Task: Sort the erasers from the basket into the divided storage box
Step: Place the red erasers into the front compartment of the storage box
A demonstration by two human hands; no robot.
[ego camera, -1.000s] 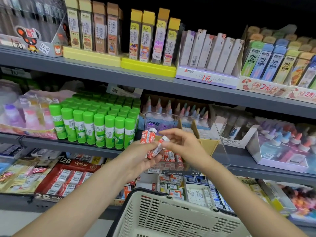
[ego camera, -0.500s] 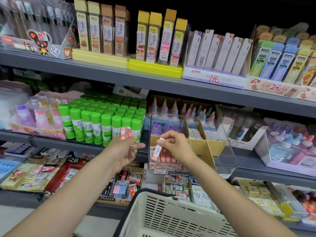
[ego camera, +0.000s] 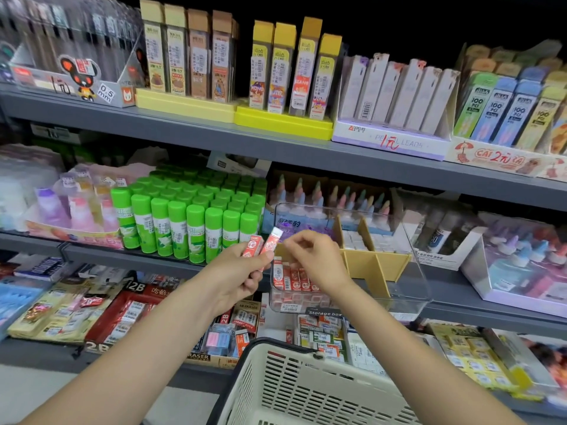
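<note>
Both hands are raised before the storage box: left hand grips two erasers, right hand hovers beside them, fingers curled, empty.

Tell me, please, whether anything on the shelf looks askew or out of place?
Only the clear storage box: it overhangs the shelf edge instead of sitting back. The red erasers inside stand in a tidy row.

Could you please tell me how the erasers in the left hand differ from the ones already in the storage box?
The held erasers sit raised and tilted in the left hand; the boxed erasers stand upright, packed side by side in the storage box front-left compartment. Two are held; several are boxed. Both share red-orange and white wrappers.
</note>
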